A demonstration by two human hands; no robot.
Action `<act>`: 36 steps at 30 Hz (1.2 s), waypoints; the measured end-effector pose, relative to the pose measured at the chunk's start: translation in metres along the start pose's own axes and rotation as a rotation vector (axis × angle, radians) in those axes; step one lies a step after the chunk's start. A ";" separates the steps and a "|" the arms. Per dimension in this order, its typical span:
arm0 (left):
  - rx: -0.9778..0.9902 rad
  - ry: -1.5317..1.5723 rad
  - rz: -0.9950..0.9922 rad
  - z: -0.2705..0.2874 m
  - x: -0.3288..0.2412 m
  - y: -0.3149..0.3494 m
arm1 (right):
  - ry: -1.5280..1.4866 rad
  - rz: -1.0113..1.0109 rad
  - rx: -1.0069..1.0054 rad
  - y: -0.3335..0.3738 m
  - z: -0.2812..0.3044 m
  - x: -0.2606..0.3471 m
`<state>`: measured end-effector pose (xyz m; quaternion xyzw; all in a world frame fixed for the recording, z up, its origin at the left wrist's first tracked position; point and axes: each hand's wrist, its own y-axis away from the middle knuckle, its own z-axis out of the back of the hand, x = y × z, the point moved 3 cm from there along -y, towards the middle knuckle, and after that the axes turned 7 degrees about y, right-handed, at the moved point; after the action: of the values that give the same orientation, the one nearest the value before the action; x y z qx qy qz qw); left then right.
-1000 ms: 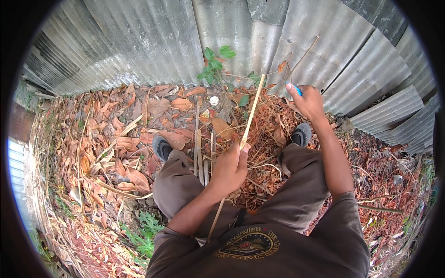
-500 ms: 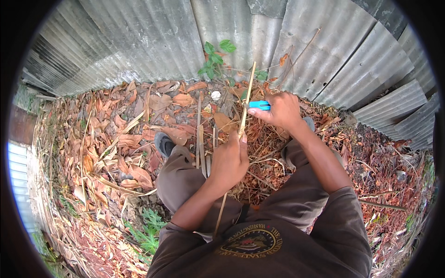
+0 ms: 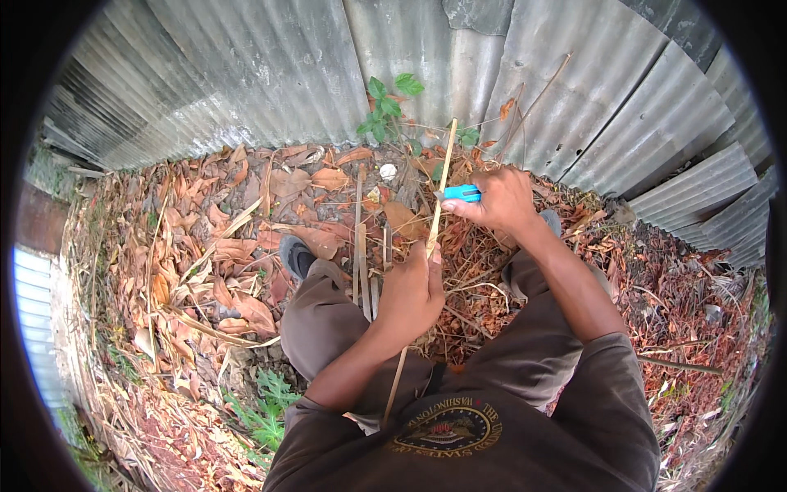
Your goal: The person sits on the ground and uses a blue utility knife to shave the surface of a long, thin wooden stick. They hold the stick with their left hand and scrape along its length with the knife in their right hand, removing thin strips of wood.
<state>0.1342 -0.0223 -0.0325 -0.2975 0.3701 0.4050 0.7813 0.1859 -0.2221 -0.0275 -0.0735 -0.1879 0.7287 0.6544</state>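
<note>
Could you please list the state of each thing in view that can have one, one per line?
left hand: closed around the thin stick.
right hand: closed on the blue-handled knife, against the stick.
thin stick: held, tilted, top toward the fence.
blue-handled knife: gripped; blade not visible.
cut strips: lying loose on dry leaves.
corrugated metal fence: standing upright.
</note>
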 end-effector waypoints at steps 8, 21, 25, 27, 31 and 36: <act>0.282 0.477 -0.004 -0.013 -0.025 0.019 | -0.008 -0.751 0.093 -0.021 0.007 -0.142; 0.228 1.162 0.543 -0.004 0.011 -0.006 | -0.079 0.016 0.142 0.012 0.016 0.019; 0.152 0.974 0.467 -0.013 0.015 -0.004 | -0.038 0.047 0.131 0.014 0.004 0.018; 0.111 0.860 0.449 -0.016 0.014 -0.002 | -0.007 0.074 0.120 0.011 0.003 0.016; 0.145 0.979 0.481 -0.026 0.012 0.003 | 0.059 -0.063 0.103 -0.004 -0.001 -0.009; 0.137 0.923 0.491 -0.026 0.024 -0.003 | 0.011 -0.037 0.193 0.010 -0.007 0.003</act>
<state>0.1374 -0.0334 -0.0663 -0.2976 0.7601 0.3779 0.4368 0.1790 -0.2189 -0.0368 -0.0106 -0.1144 0.7309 0.6728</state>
